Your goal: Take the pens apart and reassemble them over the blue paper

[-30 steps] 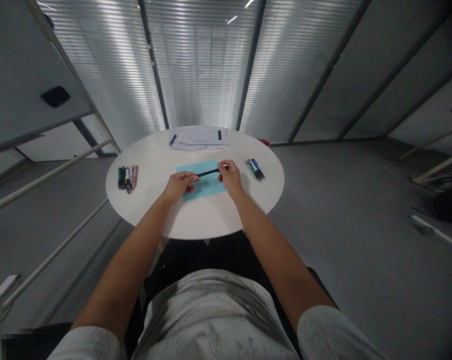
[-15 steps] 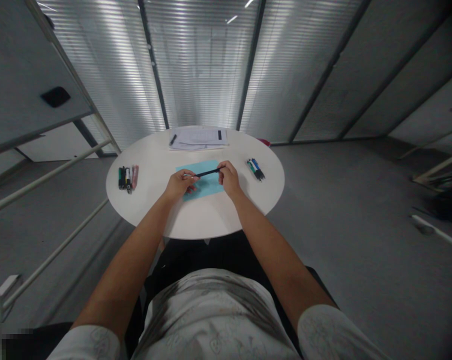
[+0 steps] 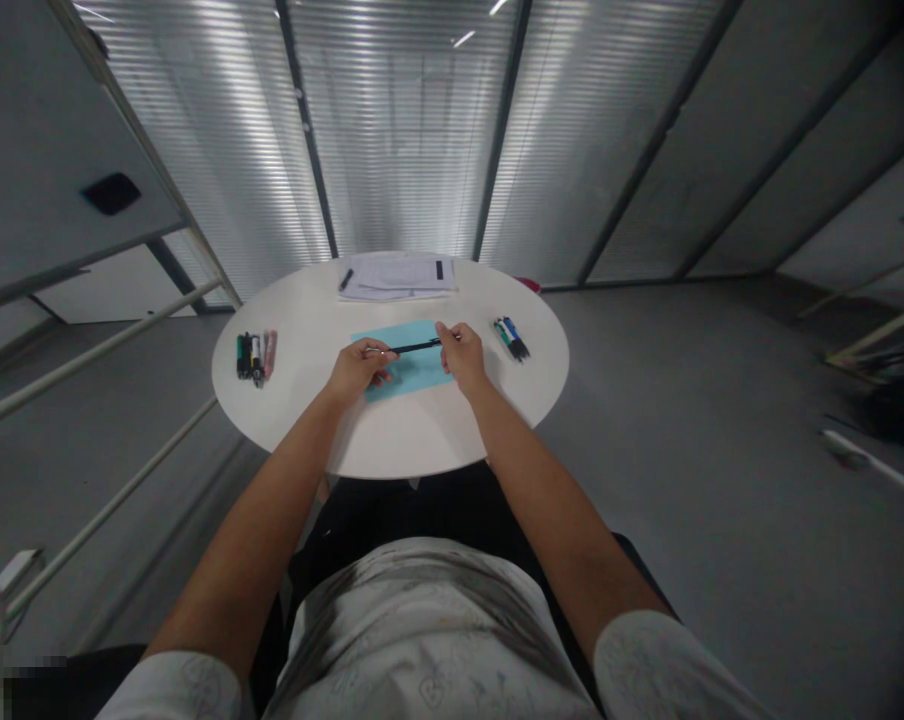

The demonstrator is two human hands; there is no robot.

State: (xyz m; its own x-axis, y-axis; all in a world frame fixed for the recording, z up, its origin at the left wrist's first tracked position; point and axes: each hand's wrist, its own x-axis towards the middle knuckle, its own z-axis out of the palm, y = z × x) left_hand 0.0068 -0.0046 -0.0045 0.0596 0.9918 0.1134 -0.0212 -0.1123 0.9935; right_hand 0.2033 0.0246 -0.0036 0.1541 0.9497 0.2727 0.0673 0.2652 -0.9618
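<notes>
A slim black pen [image 3: 414,347] is stretched level between my two hands, above a light blue sheet [image 3: 411,376] on the round white table. My left hand [image 3: 358,367] pinches its left end, with the lower fingers curled beneath. At the other end, my right hand [image 3: 462,355] has thumb and fingers closed on the pen, near what looks like its clip. The pen's very tips are partly covered by my fingers.
On the round white table [image 3: 414,440], several markers [image 3: 255,358] lie at the left and several pens [image 3: 512,340] at the right. A paper stack [image 3: 398,278] sits at the far edge. A metal-framed board stand [image 3: 144,325] rises at the left.
My right hand has shifted slightly to the right along the pen, and its grip has changed a little. The left hand stays almost where it was.
</notes>
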